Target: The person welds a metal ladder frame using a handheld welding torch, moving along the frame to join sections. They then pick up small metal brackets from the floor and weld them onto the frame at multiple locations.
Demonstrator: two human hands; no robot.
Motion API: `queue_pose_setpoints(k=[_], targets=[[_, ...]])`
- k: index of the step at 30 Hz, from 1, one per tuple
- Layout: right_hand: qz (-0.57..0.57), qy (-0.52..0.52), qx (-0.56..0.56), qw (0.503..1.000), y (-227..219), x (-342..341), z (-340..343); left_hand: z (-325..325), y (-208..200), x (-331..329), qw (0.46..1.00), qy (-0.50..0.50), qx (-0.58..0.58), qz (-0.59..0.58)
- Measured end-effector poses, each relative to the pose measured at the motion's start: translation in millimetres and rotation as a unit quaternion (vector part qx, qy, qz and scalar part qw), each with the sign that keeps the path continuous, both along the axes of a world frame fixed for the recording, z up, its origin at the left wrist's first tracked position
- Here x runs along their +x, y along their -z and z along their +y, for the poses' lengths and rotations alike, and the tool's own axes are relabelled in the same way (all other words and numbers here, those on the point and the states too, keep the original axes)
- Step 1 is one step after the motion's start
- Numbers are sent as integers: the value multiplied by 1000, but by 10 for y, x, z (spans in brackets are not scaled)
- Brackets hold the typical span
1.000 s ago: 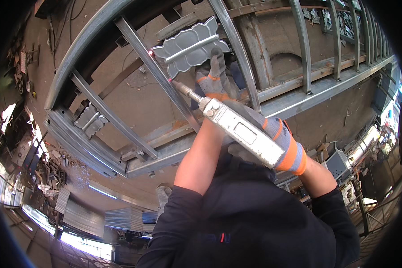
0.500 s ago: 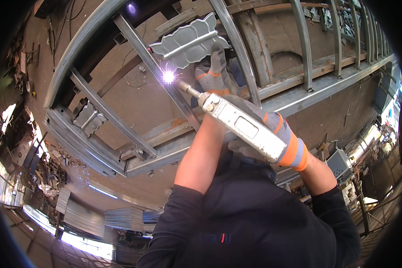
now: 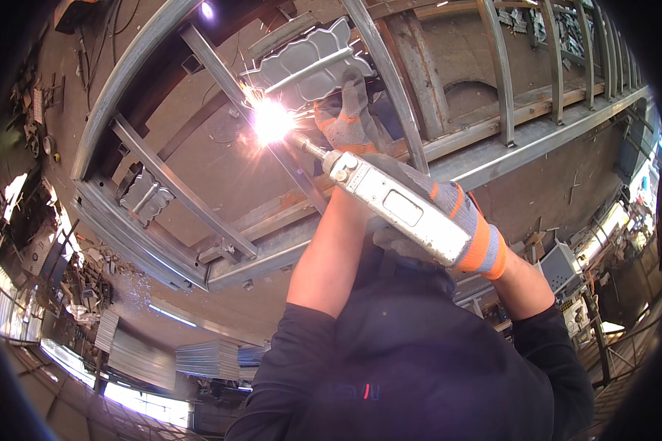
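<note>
In a grey and orange glove, my right hand [image 3: 460, 209] grips the white body of a handheld welding torch [image 3: 401, 206]. The torch nozzle points up and left at a steel bar [image 3: 224, 73] of the frame. A bright glare with flying sparks [image 3: 272, 121] hides the nozzle tip and the contact spot. My gloved left hand [image 3: 349, 121] is closed on the lower right edge of a grey, leaf-shaped metal panel [image 3: 305, 66], one finger lying on its face. The panel sits between two bars, its left end beside the glare.
A large steel frame [image 3: 485, 173] of curved and straight bars spans the view, with upright bars at the right. A smaller leaf-shaped panel [image 3: 147, 197] is fixed at the left. Scrap [image 3: 88, 287] lies on the floor at left, and corrugated sheets [image 3: 206, 360] lie below it.
The welding glare has grown much larger and throws more orange sparks, covering the nozzle tip. Both hands, the torch and the panel keep nearly the same places.
</note>
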State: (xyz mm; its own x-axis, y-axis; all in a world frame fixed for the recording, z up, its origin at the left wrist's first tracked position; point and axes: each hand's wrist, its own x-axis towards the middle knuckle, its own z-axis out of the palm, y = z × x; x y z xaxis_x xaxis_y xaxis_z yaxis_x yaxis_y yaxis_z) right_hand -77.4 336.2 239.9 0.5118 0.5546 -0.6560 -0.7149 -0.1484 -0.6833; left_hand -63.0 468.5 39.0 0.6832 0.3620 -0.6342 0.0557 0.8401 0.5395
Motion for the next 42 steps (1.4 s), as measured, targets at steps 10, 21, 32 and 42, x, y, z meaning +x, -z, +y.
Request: queue_pose_setpoints(k=[10,21,32,42], targets=[[0,3,-1,1000,-2,-27,-24,-20,-21,14,1000,-4,4,1],[-62,-13,-1,998,10,-19,-9,16,-11,36,999,19,31,17],[-102,-68,-44,992,50,-99,-101,58,57,-14,999,38,4,7],[-302,20,-186,935,-149,-218,-2,87,-259,81,991,54,-116,29]])
